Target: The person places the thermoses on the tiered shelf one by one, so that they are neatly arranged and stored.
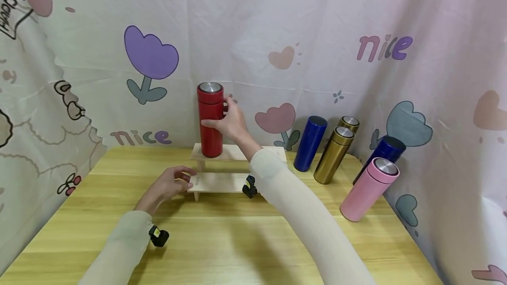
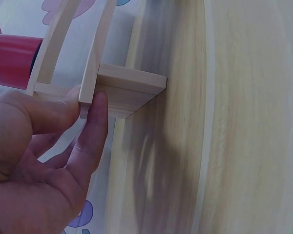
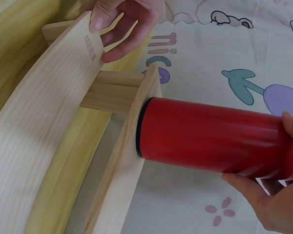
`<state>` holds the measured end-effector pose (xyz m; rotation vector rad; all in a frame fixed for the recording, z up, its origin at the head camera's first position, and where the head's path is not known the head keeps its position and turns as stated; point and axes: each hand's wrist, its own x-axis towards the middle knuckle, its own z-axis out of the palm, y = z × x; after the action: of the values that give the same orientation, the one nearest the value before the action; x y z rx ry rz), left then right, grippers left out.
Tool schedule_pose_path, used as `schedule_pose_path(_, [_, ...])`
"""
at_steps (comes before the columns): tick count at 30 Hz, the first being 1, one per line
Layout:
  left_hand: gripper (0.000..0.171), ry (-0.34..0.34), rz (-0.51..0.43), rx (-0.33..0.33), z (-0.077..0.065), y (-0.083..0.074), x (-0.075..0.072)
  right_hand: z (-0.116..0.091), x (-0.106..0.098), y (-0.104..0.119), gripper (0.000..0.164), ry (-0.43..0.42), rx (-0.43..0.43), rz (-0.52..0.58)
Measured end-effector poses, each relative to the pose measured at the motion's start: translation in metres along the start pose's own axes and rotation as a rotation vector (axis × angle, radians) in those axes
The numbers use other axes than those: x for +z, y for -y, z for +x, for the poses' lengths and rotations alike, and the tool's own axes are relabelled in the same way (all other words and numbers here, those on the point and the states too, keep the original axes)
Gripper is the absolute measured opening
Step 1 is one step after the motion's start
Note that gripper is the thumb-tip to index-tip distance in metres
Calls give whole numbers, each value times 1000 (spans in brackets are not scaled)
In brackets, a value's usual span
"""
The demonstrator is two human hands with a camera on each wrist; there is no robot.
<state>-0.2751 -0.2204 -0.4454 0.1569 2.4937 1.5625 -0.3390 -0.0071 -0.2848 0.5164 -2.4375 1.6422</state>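
A red thermos bottle [image 1: 211,131] with a steel-topped lid stands upright at the left end of the upper step of a small two-tier wooden rack [image 1: 222,182]. My right hand [image 1: 233,121] grips the bottle around its side; in the right wrist view the bottle's black base [image 3: 145,127] meets the upper board. With thumb and fingers, my left hand [image 1: 171,184] pinches the left end of the rack's lower board, which the left wrist view shows between thumb and fingertips [image 2: 101,105].
To the right stand a blue bottle [image 1: 310,144], a gold bottle [image 1: 333,156] with another gold bottle [image 1: 349,122] behind it, a second blue bottle [image 1: 386,149] and a pink bottle [image 1: 368,190]. A printed curtain [image 1: 237,34] hangs behind the wooden table [image 1: 222,241].
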Motion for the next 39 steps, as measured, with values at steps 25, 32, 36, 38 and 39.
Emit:
schedule_pose_path(25, [45,7,27,-3,0,-4,-1,-2,-1,-6,72,37,-46,-99])
schedule_pose_path(32, [43,2,24,-3,0,-1,0,-3,-2,-6,70,45,-30,-84])
schedule_pose_path(36, [44,8,25,-5,0,0,0,-3,0,-5,69,35,-27,-101])
schedule_pose_path(38, [44,12,19,4,1,0,-1,-4,1,-4,69,25,-21,-109])
schedule_pose_path(39, [45,14,19,12,1,0,-2,-4,1,-3,69,20,-20,-111])
